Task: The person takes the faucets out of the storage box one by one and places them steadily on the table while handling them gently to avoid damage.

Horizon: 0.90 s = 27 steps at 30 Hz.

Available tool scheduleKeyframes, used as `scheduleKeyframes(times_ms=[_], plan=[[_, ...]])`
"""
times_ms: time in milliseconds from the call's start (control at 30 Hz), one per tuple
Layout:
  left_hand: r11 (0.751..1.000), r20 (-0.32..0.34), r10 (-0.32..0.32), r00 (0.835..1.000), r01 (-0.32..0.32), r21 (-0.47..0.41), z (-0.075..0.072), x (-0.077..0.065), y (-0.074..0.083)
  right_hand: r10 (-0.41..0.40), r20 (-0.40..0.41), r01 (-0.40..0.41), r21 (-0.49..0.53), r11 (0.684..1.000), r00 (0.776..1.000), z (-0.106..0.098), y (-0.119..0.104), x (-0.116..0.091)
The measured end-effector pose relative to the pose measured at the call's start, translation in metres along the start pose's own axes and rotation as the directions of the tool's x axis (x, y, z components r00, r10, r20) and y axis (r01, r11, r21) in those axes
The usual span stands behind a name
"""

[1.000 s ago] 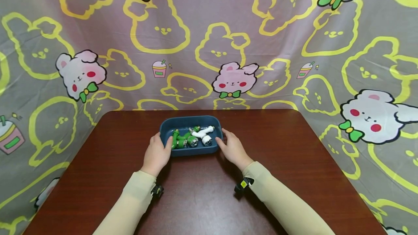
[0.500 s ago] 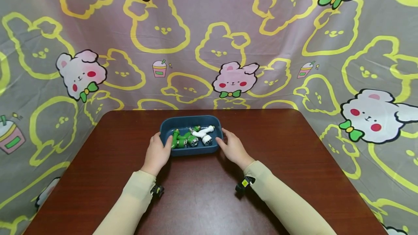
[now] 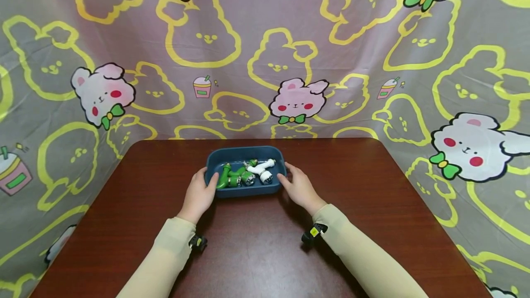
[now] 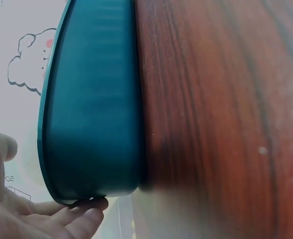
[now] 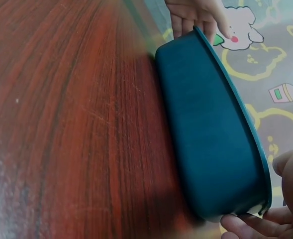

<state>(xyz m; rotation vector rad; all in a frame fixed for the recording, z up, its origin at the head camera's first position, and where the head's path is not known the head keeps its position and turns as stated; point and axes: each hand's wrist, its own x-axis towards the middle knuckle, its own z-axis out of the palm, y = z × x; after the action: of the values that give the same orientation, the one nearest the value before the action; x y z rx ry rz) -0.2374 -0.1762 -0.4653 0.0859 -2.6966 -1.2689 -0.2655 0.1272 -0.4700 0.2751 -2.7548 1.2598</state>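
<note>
A dark blue plastic tray (image 3: pixel 248 191) sits toward the back of the table, with my hands at its two short ends. My left hand (image 3: pixel 198 195) holds the left end, thumb by the front corner of the rim; in the left wrist view its fingertips (image 4: pixel 89 219) touch the end wall below the lip. The right end is held by my right hand (image 3: pixel 302 188), thumb at the rim and fingers (image 5: pixel 241 226) against the outer wall. Inside lie green tap-like fittings (image 3: pixel 233 177) and a white tap-like fitting (image 3: pixel 262 170).
The brown wood-grain table (image 3: pixel 265 252) extends in front of the tray and to both sides. Behind the table's far edge hangs a curtain (image 3: pixel 352 36) printed with cartoon animals, which also runs along both sides. Each wrist wears a small black camera.
The tray, with the fittings inside, has shifted slightly to the right over the last half second. Both hands have kept their places at its ends and moved with it.
</note>
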Motion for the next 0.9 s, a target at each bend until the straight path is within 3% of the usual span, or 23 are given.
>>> scheduleKeyframes(times_ms=[433, 900], plan=[[1.0, 0.067, 0.029, 0.997, -0.03, 0.002, -0.001, -0.002, 0.002, 0.011, 0.002, -0.011, 0.019, 1.0, 1.0, -0.007, 0.005, -0.002], [0.999, 0.074, 0.04, 0.996, -0.038, -0.027, 0.003, 0.001, 0.003, 0.028, 0.007, -0.028, 0.006, 1.0, 1.0, -0.014, 0.008, -0.005]])
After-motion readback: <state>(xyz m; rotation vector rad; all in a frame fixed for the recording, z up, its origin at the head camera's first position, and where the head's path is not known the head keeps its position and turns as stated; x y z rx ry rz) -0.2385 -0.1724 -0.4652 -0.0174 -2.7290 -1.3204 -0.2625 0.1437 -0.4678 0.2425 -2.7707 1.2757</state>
